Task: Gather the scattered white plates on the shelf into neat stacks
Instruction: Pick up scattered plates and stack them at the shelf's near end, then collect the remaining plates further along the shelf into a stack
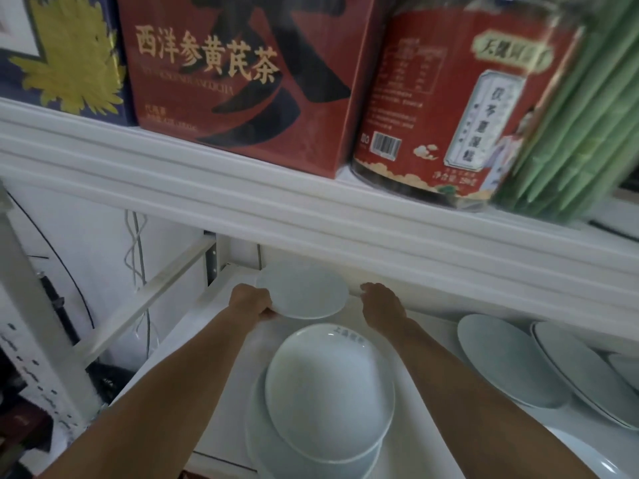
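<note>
- Although a small stack is already formed at the front, the gathering is judged to be only partly done, since several plates are seen lying apart along the shelf (425,392).
- At the far left of the shelf, toward the back, the left hand (249,300) is seen closed on the left rim of a single white plate (302,292), which is held or resting near the back wall; whether it is lifted clear of the shelf cannot be told.
- Just in front of it, the front stack (321,402) is seen: a lettered plate laid on at least one other, offset rather than squared, so some neatening is judged to be left.
- To the right of the held plate, the right hand (382,304) is reached toward the back of the shelf beside the plate's right edge; nothing is seen in it, and whether its fingers are curled or spread cannot be told.
- Further right, the overlapping plates (511,361) are seen leaning one upon another, not stacked flat, and are judged still to be gathered.
- At the lower right corner, part of one more plate (584,458) is shown, cut off by the frame.
- On the upper shelf, a red box (242,74) and a red tin (446,108) are seen, untouched by the task.
</note>
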